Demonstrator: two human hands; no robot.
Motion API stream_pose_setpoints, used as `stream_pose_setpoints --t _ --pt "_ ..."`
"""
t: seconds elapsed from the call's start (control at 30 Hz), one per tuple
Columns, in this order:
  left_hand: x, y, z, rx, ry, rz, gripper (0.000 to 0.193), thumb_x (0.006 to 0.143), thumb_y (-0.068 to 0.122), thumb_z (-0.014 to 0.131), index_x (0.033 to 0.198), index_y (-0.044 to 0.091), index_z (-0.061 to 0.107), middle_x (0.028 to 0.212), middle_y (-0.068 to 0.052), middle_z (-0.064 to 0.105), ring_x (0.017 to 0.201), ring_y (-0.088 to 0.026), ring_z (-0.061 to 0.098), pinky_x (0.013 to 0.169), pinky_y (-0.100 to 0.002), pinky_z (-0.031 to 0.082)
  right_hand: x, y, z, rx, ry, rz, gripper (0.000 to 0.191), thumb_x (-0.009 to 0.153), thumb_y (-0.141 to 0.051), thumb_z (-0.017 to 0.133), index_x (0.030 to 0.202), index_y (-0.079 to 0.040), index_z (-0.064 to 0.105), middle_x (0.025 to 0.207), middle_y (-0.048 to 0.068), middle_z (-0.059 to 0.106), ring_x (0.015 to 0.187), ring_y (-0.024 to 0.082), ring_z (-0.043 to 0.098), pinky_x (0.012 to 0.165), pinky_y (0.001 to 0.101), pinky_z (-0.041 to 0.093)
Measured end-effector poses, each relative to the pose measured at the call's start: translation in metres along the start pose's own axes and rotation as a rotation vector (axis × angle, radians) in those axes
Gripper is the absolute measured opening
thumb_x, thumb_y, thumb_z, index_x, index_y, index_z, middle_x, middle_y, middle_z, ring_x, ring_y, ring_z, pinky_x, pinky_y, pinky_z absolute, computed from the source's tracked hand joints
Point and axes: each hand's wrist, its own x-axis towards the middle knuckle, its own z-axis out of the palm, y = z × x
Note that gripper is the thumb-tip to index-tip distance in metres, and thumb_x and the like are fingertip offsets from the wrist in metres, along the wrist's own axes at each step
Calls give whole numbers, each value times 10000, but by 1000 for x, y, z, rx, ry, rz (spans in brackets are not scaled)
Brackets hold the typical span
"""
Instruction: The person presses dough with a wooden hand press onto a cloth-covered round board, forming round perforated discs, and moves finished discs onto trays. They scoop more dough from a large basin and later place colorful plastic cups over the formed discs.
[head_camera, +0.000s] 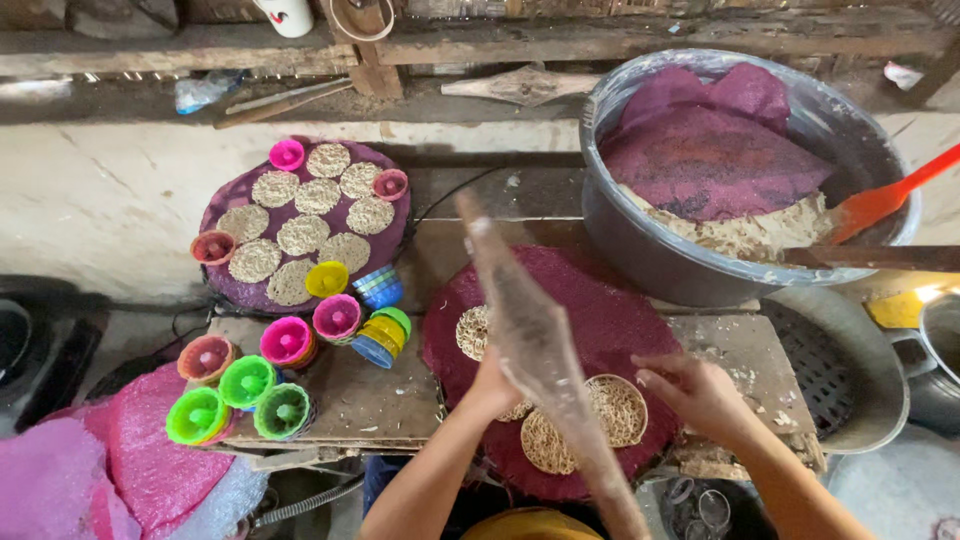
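A round dark red mesh mat (610, 310) lies on the wooden board in front of me. On it rest three flat noodle discs, one at the left (472, 332), one in the middle (618, 408) and one nearer me (547, 447). My left hand (494, 384) is closed around a long, blurred wooden stick (530, 340) that rises diagonally toward the upper left. My right hand (690, 388) hovers with fingers curled at the right edge of the middle disc.
A second purple mat (222, 212) at the back left carries several noodle discs and small coloured cups. More cups (246, 381) stand on the board's left end. A large grey basin (640, 240) at the right holds noodle mass, purple mats and an orange spatula (885, 197).
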Motion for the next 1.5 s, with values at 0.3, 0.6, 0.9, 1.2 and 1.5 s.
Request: stream_pose_setpoints --t 0.3,0.6,0.9,1.2,1.5 --pt "-101 19 -104 -233 270 -52 460 944 171 742 1312 -9 534 971 -120 689 874 -214 712 791 -354 635 20 6 29 -407 121 -122 347 899 -490 653 977 -178 782 1005 40 724 851 258 734 774 407 598" --pt "-110 38 -115 -213 324 -50 461 895 190 770 1269 5 575 988 -123 708 900 -228 726 823 -368 631 23 -5 7 -374 177 -302 283 866 -408 674 881 -151 791 914 19 720 810 231 727 745 387 599" --pt "-112 47 -120 -189 336 -36 464 846 210 797 1227 18 616 1005 -126 727 926 -243 741 855 -383 627 75 -69 18 -369 319 -395 274 855 -384 711 834 -116 765 888 83 692 892 318 702 755 473 562" --pt "-121 56 -133 -152 361 -23 467 797 229 825 1184 31 657 1023 -128 745 953 -257 756 886 -397 623 80 -89 29 -404 200 -338 238 839 -382 711 858 -153 771 947 53 703 927 311 711 775 473 582" --pt "-103 51 -121 -34 294 1 471 748 249 852 1142 44 698 1040 -131 764 979 -272 770 918 -411 619 67 -89 23 -544 176 -249 360 926 -472 638 962 -139 771 1036 62 716 955 302 723 828 454 592"
